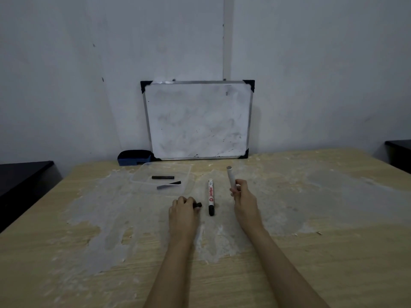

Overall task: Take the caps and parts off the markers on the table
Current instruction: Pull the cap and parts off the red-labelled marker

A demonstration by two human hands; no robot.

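Note:
A white marker with red lettering and a black cap (210, 196) lies on the table between my hands, cap end toward me. My right hand (241, 194) is closed around a white marker barrel (231, 177) that points up and away, its far end open. My left hand (182, 206) rests on the table, fingers curled around a small black marker part (197, 205) that sticks out to the right. In a clear plastic lid (142, 177) farther back lie a black stick-like part (162, 177) and a grey-and-black piece (168, 185).
A small whiteboard (198, 120) leans against the wall at the table's far edge. A blue eraser (134, 157) sits to its left. Dark furniture stands at the left (22, 176) and at the right (399, 152). The wooden tabletop (311, 241) has worn, pale patches.

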